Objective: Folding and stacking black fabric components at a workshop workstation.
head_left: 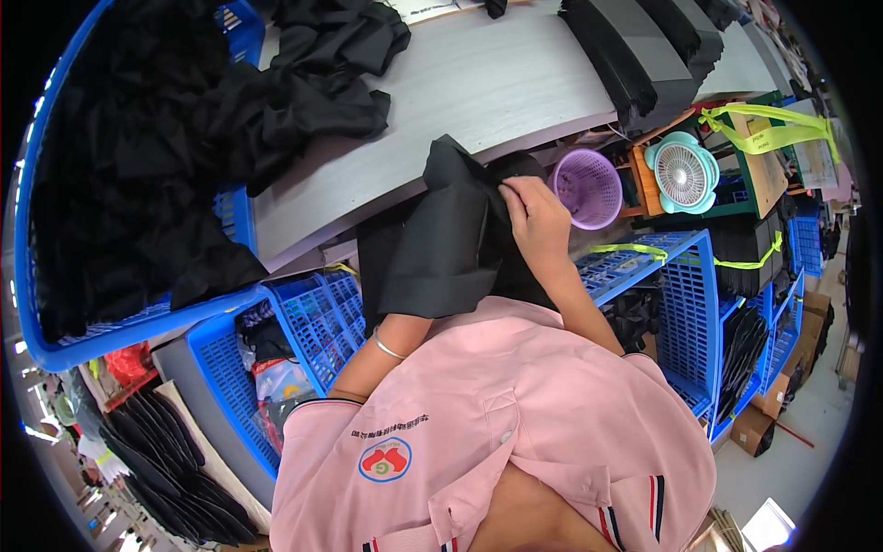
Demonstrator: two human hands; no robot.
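A piece of black cloth (441, 239) hangs in front of my body, just off the near edge of the table. My left forearm (402, 333), with a bangle at the wrist, runs in under this cloth. The cloth covers the left hand, so its fingers are hidden. My right hand (538, 221) is closed at the cloth's upper right edge, fingertips bent onto it. More dark cloth lies below and behind the piece, over my lap.
A blue crate (55, 354) heaped with black cloth (138, 166) stands left. Beyond me is a grey table (478, 78) bearing stacked black pieces (635, 55). A purple basket (589, 189), a small turquoise fan (682, 173) and blue crates (688, 322) stand at right.
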